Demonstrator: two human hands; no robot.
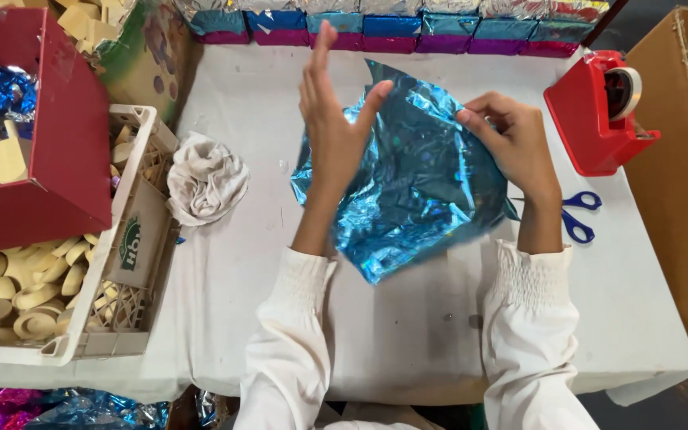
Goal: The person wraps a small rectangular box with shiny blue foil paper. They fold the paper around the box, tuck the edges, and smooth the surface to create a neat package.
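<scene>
A crinkled sheet of shiny blue foil (416,191) is held up over the white table (408,334). My left hand (330,119) stands upright with fingers straight, its palm against the foil's left side and its thumb hooked over the upper edge. My right hand (510,142) pinches the foil's right edge with curled fingers. Both arms wear white sleeves.
A red tape dispenser (599,111) and blue-handled scissors (579,213) lie at the right. A crumpled white cloth (205,179) sits at the left beside a white crate (121,263) of pale wooden pieces. Foil-wrapped boxes (392,32) line the far edge. A cardboard box (682,159) stands at the right.
</scene>
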